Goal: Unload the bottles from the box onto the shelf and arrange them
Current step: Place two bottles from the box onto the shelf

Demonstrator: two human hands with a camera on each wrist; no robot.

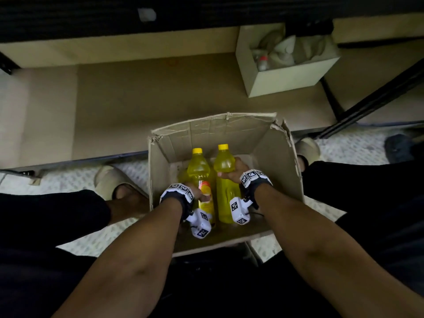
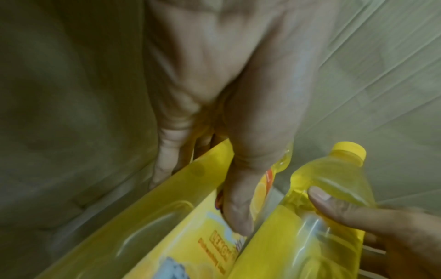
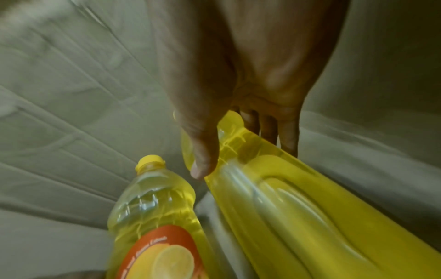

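Observation:
Two yellow bottles with yellow caps stand inside the open cardboard box (image 1: pixel 286 171) on the floor between my legs. My left hand (image 1: pixel 203 196) grips the left bottle (image 1: pixel 199 167) at its lemon label (image 2: pixel 214 243), thumb (image 2: pixel 236 213) on the front and fingers behind. My right hand (image 1: pixel 232 172) grips the right bottle (image 1: pixel 223 160) just below its shoulder. The right wrist view shows my right hand's thumb (image 3: pixel 203 162) across the right bottle (image 3: pixel 298 217), beside the left bottle (image 3: pixel 152 203). The lower shelf board (image 1: pixel 142 99) lies bare just beyond the box.
A small open carton (image 1: pixel 286 81) holding rags and a clear bottle sits on the shelf at the back right. Black shelf struts (image 1: pixel 371 99) run at the right. My slippered feet (image 1: pixel 110 177) flank the box on a patterned floor.

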